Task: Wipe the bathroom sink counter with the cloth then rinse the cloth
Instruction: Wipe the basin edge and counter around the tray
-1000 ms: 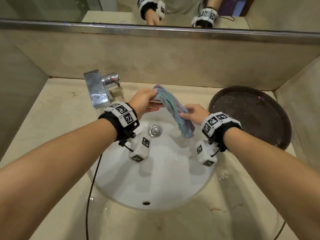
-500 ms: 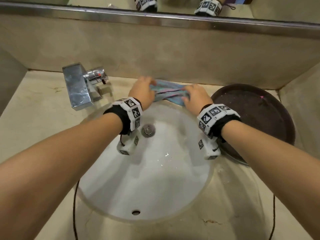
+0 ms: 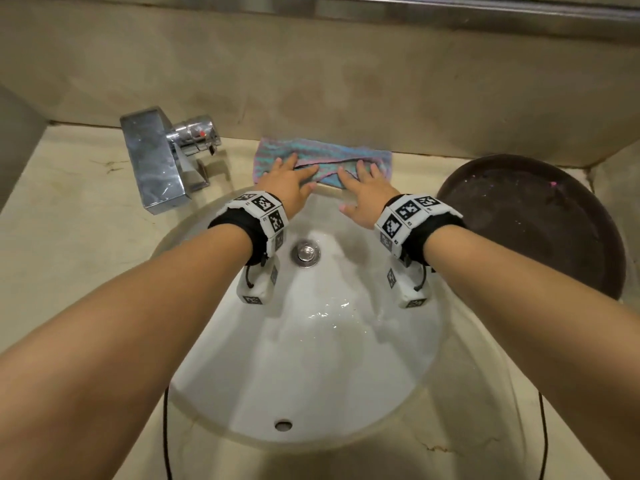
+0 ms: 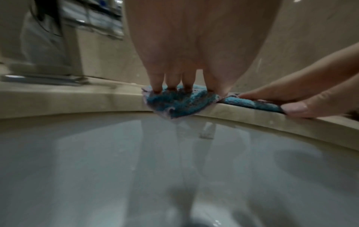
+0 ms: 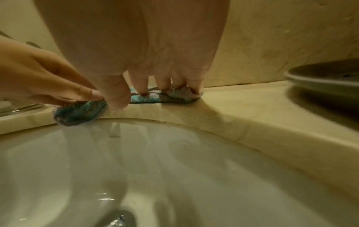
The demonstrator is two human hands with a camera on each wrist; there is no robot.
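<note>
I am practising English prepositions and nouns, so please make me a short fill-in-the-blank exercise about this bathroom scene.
1. Both hands press the cloth flat on the ____ behind the basin.
2. The faucet stands to the ____ of the cloth.
3. The dark round tray lies beside the person's ____ hand.
4. The left hand keeps its fingers ____, not curled.

Missing words: counter; left; right; straight

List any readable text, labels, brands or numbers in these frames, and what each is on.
No readable words, brands or numbers.
Wristband on the left hand: black-and-white square marker patterns, plus tiny characters too small to read.
Wristband on the right hand: same patterns, no legible text.
Faucet: a red mark on the handle, no lettering visible.
Cloth, sink basin, dark round tray: no text.
</note>
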